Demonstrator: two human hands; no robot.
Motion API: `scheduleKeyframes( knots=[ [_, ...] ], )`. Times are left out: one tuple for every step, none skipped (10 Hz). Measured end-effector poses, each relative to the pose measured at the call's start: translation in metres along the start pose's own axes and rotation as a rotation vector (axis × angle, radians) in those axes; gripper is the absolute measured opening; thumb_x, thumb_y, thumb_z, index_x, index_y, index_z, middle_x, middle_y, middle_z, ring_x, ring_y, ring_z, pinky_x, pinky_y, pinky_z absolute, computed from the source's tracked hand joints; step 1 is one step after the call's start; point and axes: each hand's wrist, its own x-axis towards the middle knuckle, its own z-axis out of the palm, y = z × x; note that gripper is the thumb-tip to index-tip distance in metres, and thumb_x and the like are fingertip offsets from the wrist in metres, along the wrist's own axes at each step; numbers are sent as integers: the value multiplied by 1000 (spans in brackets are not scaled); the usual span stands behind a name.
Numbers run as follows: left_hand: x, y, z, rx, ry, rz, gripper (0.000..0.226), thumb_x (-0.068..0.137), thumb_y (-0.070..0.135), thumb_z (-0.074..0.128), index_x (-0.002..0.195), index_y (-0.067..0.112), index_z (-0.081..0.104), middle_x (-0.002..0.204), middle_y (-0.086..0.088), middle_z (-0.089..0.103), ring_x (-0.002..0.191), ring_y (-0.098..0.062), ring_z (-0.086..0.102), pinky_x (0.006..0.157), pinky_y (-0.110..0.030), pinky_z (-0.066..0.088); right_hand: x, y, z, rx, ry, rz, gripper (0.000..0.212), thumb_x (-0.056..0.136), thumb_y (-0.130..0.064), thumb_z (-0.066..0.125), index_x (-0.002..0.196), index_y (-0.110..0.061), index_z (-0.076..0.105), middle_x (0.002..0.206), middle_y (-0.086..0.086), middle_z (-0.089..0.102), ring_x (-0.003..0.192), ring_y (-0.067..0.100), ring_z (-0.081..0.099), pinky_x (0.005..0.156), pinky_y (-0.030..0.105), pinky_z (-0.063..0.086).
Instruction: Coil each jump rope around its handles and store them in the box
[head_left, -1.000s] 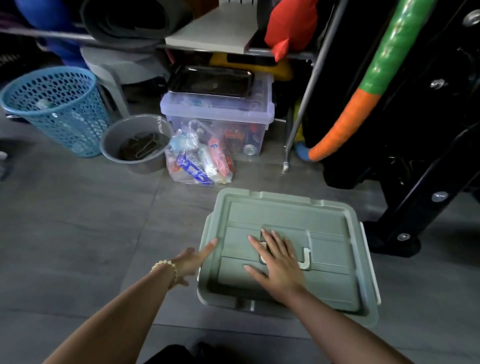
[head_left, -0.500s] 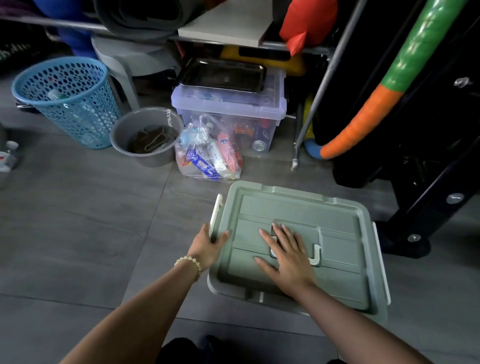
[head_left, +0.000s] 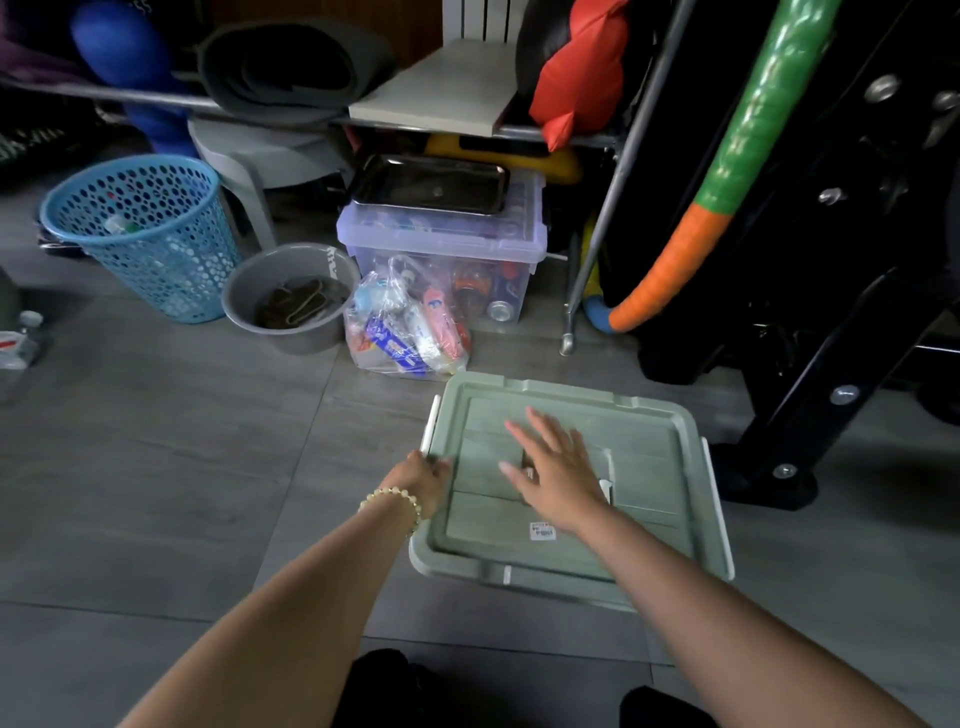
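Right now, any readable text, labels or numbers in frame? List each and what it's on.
Nothing can be read.
White sticker on the green lid: print too small and blurred to read.
White lettering on the gray bucket: blurred, unreadable.
Print on packets in the plastic bag: blurred, unreadable.

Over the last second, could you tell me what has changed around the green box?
The left hand moved from beside the box onto the lid's left edge and now grips it at the white latch. The right hand, earlier flat on the handle, has shifted left, fingers spread, blurred. The lid stays closed.
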Motion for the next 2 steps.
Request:
scheduleKeyframes(
  knots=[
    [-28, 6, -18, 203, 19, 117, 51, 99, 41, 37, 138, 9, 38, 137, -14, 51, 124, -32, 48, 99, -36, 41, 7, -48, -86, 210, 314, -73, 58, 94, -39, 49, 146, -23, 29, 158, 2, 14, 144, 20, 15, 117, 41, 11],
    [-64, 13, -35, 435, 79, 183, 52, 98, 46, 38, 139, 14, 37, 139, -9, 49, 128, -29, 45, 103, -40, 38, -29, -96, -196, 479, 674, -184, 49, 92, -29, 56, 137, -15, 43, 149, 5, 36, 135, 10, 32, 112, 19, 19]
  ],
)
